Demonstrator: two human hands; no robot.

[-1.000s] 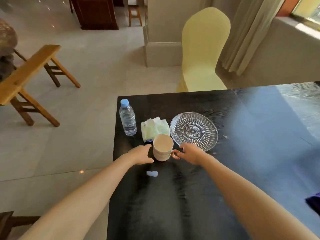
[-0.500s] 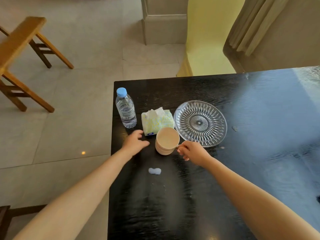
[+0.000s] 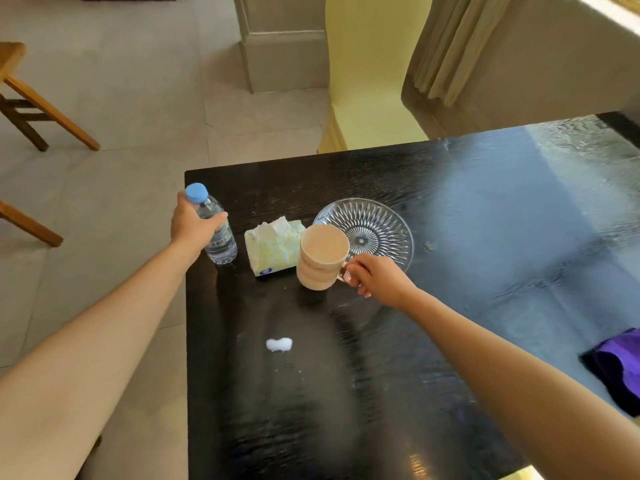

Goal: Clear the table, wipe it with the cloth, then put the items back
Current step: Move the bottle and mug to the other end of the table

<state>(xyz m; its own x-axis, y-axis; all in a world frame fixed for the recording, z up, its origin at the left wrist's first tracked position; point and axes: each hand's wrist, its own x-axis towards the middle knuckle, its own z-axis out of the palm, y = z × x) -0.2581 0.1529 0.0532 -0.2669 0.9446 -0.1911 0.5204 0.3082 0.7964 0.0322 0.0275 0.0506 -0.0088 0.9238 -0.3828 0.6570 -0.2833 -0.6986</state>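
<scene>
My left hand (image 3: 194, 223) is wrapped around the upper part of a clear water bottle (image 3: 220, 237) with a blue cap, at the table's left edge. My right hand (image 3: 375, 277) grips the handle of a beige mug (image 3: 320, 259), which hangs tilted a little above the black table (image 3: 346, 393). Between bottle and mug lies a pale green tissue pack (image 3: 273, 245). A clear cut-glass plate (image 3: 377, 226) sits behind the mug. A purple cloth (image 3: 620, 365) lies at the table's right edge.
A small white blob (image 3: 279, 344) sits on the table near me. A yellow-covered chair (image 3: 374, 81) stands behind the table's far edge, beside a curtain (image 3: 446, 46). Wooden stools (image 3: 31, 109) stand on the tiled floor to the left.
My left hand moved from beside the mug to the bottle and closed on it. My right hand lifted the mug by its handle off the table.
</scene>
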